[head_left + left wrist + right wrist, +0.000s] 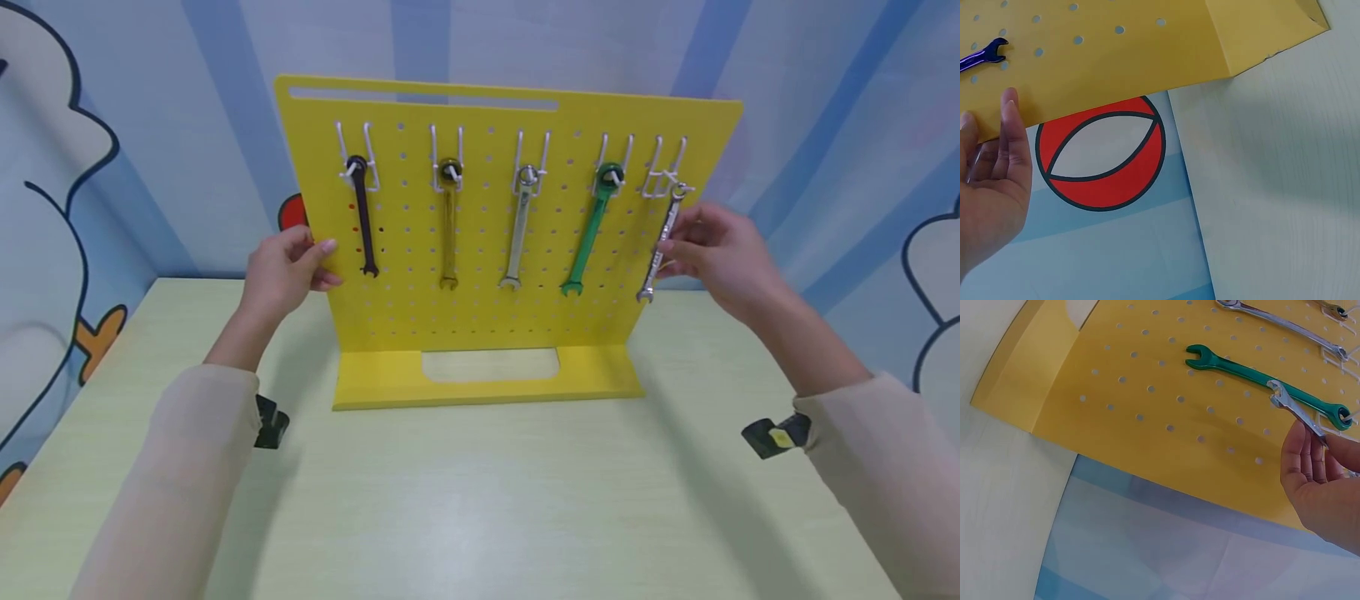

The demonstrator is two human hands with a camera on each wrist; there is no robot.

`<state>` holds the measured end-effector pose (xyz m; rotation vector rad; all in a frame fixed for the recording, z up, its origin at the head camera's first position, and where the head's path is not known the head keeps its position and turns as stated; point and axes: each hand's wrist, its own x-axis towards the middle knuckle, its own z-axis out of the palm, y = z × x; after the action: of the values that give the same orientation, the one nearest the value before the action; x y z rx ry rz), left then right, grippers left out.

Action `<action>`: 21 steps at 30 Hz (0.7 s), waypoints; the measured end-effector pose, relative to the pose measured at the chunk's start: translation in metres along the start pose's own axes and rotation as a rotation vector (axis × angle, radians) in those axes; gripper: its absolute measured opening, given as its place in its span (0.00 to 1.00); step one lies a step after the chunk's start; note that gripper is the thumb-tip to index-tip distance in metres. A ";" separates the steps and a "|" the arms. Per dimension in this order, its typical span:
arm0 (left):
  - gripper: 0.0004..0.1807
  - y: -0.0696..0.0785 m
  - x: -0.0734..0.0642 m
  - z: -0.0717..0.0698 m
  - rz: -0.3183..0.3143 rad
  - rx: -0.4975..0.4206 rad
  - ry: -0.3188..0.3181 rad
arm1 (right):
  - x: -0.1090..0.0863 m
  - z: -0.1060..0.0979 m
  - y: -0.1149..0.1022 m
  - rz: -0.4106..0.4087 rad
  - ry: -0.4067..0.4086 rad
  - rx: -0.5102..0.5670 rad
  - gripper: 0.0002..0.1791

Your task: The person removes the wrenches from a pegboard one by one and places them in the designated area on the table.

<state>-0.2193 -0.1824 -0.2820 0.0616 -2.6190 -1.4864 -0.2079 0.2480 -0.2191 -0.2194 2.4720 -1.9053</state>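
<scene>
Small silver wrench [657, 254] is hanging slantwise before the right side of a yellow pegboard [480, 329], its open end pointing down. Right hand [723, 254] is pinching it along the shaft, thumb against bent fingers. Upper ring is sitting at the rightmost hook [655, 185]; whether the prong is passing through it, cannot tell.

Left hand [281, 271] is gripping the board's left edge, thumb lying over the front face, fingers partly bent; how far the hidden ones are reaching behind, cannot tell.

Four more wrenches are hanging in a row, ring ends up on white hooks. From left: dark wrench [364, 221], gold wrench [449, 229], larger silver wrench [518, 233], green wrench [589, 242]. The green one is leaning, lower end to the left, and is the nearest neighbour of the pinched wrench.

Board is standing upright on its own foot on a pale table [465, 500]. Behind, a blue-striped backdrop [510, 42] is showing; a red-and-white round figure [1107, 153] is peeking past the board's left edge.
</scene>
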 end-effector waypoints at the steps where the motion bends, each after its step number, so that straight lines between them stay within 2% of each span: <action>1: 0.19 0.000 0.000 0.000 0.000 0.002 0.000 | -0.001 0.000 -0.001 0.002 -0.001 0.005 0.09; 15: 0.18 -0.001 0.001 0.000 -0.001 -0.013 -0.008 | -0.014 -0.008 -0.006 -0.024 -0.032 -0.006 0.12; 21: 0.18 0.000 0.001 0.001 0.004 -0.011 -0.005 | -0.017 -0.008 -0.011 -0.042 -0.030 -0.077 0.11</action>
<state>-0.2204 -0.1821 -0.2822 0.0516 -2.6132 -1.5018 -0.1910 0.2554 -0.2078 -0.3003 2.5438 -1.8093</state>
